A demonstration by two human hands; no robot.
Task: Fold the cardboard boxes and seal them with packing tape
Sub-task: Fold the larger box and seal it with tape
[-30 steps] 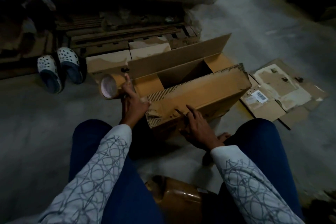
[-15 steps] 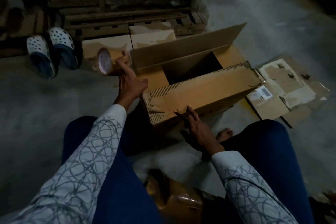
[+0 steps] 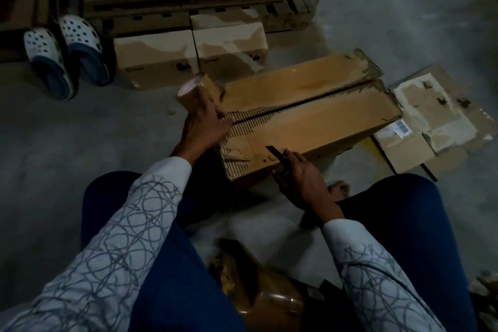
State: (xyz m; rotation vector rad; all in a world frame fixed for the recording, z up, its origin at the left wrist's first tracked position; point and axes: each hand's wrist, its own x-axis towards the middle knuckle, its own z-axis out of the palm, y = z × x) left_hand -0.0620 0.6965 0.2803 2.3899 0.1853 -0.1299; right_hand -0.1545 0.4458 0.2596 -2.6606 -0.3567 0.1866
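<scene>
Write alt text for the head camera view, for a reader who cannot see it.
A seated person's left hand holds a tape roll at the seam of a closed cardboard box on the floor; the right hand grips a dark cutter near it.

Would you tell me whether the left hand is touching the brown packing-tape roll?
Touching: the head view shows the left hand gripping the brown packing-tape roll.
</scene>
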